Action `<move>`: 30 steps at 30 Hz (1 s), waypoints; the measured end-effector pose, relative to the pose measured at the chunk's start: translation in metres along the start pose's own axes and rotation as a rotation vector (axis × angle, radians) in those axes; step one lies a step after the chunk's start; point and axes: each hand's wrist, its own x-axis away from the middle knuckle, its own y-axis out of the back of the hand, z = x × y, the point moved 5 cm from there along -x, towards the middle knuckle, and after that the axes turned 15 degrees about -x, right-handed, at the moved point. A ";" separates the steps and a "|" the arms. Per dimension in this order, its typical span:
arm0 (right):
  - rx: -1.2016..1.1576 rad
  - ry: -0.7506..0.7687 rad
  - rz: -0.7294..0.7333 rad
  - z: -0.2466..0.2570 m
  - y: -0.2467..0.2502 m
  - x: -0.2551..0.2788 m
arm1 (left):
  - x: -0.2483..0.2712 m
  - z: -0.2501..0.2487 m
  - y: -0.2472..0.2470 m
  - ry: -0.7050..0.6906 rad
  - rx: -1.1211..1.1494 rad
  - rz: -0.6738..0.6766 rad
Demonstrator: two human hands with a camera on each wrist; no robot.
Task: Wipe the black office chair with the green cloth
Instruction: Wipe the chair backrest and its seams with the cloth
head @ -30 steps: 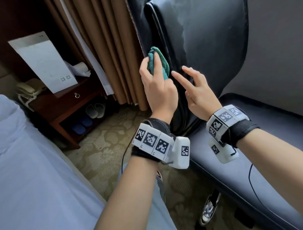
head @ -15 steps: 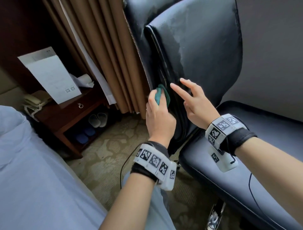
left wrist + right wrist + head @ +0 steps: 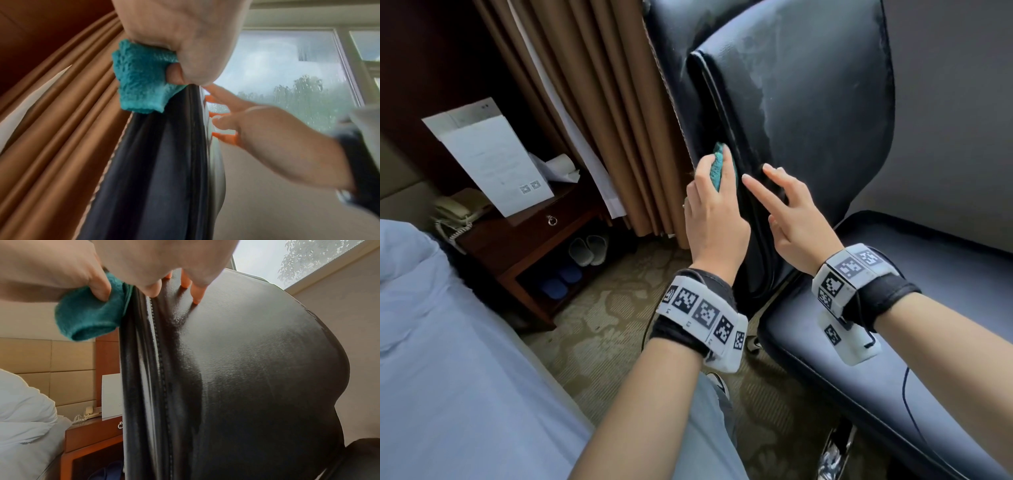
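Two hands at work — left hand (image 3: 714,214) grips the bunched green cloth (image 3: 719,166) against the black office chair (image 3: 808,113) backrest's side edge, right hand (image 3: 792,219) open-fingered, bracing the front. Mid-wipe; next, a stroke along that seam.

Window daylight, sheen, blurred wrist view

I'm in a hotel bedroom: my bed (image 3: 448,342) fills the lower left, a wooden nightstand (image 3: 530,236) at centre left carries a corded phone (image 3: 453,212), slippers (image 3: 587,248) beneath, brown curtains (image 3: 599,102) above.
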 end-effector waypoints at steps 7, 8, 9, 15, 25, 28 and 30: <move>0.003 0.003 0.004 0.001 -0.001 0.000 | 0.018 0.007 -0.007 -0.121 -0.061 -0.042; 0.002 0.009 0.002 0.000 0.000 0.000 | 0.014 0.009 -0.002 -0.132 -0.066 -0.068; 0.000 0.015 -0.002 -0.002 0.000 0.000 | 0.007 0.011 0.003 -0.130 -0.066 -0.095; 0.003 0.023 -0.013 -0.004 -0.001 0.001 | -0.014 0.017 0.031 -0.142 -0.111 -0.185; -0.006 0.014 0.001 -0.001 -0.001 0.002 | 0.033 0.046 0.017 -0.064 -0.037 -0.020; -0.001 0.011 -0.004 -0.001 -0.001 0.002 | 0.018 0.038 0.017 -0.049 0.060 -0.036; 0.008 0.010 0.003 -0.001 -0.001 0.002 | 0.004 0.027 0.018 -0.044 0.121 -0.042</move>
